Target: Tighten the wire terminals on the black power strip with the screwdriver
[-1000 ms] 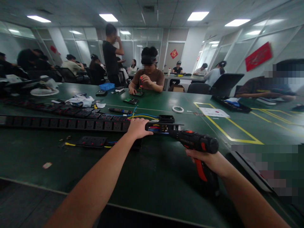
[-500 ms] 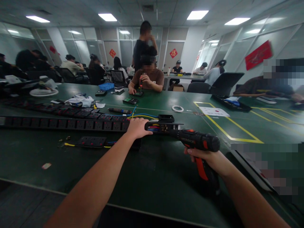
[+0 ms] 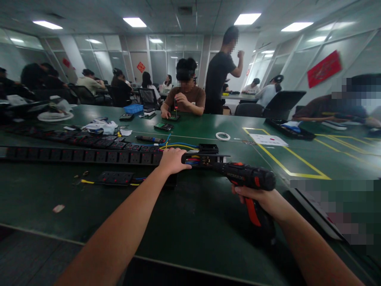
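With a person [image 3: 218, 77] now crossed behind, my left hand [image 3: 173, 161] still grips the socket strip [image 3: 98, 155] on the table [image 3: 184, 226], my right hand [image 3: 258, 196] the drill [image 3: 248, 176], seemingly against the strip's wired end, so work holds steady.

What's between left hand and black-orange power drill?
In the head view, the open end of the long black socket strip, exposing red and blue wires, lies between left hand and drill.

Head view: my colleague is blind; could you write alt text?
The left hand holds a black socket strip beside exposed wires, while the right hand points a black-and-orange power driver at its end. Across the green table sits a co-worker.
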Demonstrator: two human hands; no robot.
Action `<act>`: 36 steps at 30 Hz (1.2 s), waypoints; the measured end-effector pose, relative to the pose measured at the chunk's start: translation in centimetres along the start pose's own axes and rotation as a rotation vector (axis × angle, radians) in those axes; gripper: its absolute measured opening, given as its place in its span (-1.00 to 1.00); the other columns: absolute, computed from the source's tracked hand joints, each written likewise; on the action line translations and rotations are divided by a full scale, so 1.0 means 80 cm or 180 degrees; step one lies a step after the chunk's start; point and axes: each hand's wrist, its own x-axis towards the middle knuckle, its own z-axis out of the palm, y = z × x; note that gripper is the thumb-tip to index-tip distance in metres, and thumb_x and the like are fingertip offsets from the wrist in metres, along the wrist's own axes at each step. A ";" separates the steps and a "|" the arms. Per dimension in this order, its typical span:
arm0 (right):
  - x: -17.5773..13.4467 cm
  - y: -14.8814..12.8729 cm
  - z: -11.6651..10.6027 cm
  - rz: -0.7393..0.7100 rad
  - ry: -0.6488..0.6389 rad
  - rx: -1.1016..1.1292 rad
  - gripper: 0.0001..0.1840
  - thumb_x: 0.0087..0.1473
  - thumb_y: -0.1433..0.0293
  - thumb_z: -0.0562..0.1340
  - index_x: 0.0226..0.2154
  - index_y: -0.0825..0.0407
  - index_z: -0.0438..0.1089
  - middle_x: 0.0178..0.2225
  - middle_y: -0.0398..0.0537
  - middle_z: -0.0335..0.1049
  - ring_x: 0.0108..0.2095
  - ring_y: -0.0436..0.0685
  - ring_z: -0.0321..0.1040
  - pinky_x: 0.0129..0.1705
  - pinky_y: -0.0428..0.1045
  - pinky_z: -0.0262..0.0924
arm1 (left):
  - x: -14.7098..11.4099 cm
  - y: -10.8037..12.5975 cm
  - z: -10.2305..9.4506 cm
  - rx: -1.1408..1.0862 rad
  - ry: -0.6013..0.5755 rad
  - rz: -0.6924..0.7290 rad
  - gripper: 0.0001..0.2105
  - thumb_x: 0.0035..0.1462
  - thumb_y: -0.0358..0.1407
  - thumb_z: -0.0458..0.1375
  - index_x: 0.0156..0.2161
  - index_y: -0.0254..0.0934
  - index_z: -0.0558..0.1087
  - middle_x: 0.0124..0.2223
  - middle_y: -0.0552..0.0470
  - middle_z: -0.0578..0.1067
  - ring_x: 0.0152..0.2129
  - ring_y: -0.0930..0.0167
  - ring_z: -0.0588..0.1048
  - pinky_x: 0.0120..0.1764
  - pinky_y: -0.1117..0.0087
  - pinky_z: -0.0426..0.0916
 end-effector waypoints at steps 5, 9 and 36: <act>0.001 -0.001 0.002 0.0046 -0.0009 -0.0007 -0.64 -0.05 0.08 0.41 -0.38 0.03 0.49 -0.48 -0.12 0.43 -0.45 0.14 0.32 -0.34 0.04 0.15 | -0.001 0.001 0.000 0.0014 0.0034 0.0020 -0.30 0.05 0.30 0.24 0.15 -0.13 0.50 0.12 -0.12 0.55 0.04 0.04 0.47 0.02 0.08 0.28; -0.001 -0.003 0.002 0.0035 0.0001 -0.0065 -0.65 -0.05 0.08 0.41 -0.38 0.02 0.49 -0.52 -0.15 0.40 -0.45 0.14 0.31 -0.34 0.04 0.14 | -0.002 0.002 -0.004 0.0020 -0.0006 0.0003 -0.30 0.06 0.29 0.23 0.15 -0.13 0.49 0.14 -0.12 0.54 0.05 0.04 0.46 0.02 0.08 0.28; -0.001 -0.001 0.002 0.0150 -0.0035 -0.0118 -0.60 -0.05 0.02 0.44 -0.44 0.00 0.46 -0.55 -0.16 0.38 -0.48 0.13 0.30 -0.39 0.04 0.16 | -0.002 0.002 -0.001 0.0036 0.0004 -0.0021 -0.28 0.05 0.30 0.23 0.17 -0.12 0.48 0.16 -0.14 0.53 0.07 0.03 0.46 0.05 0.07 0.26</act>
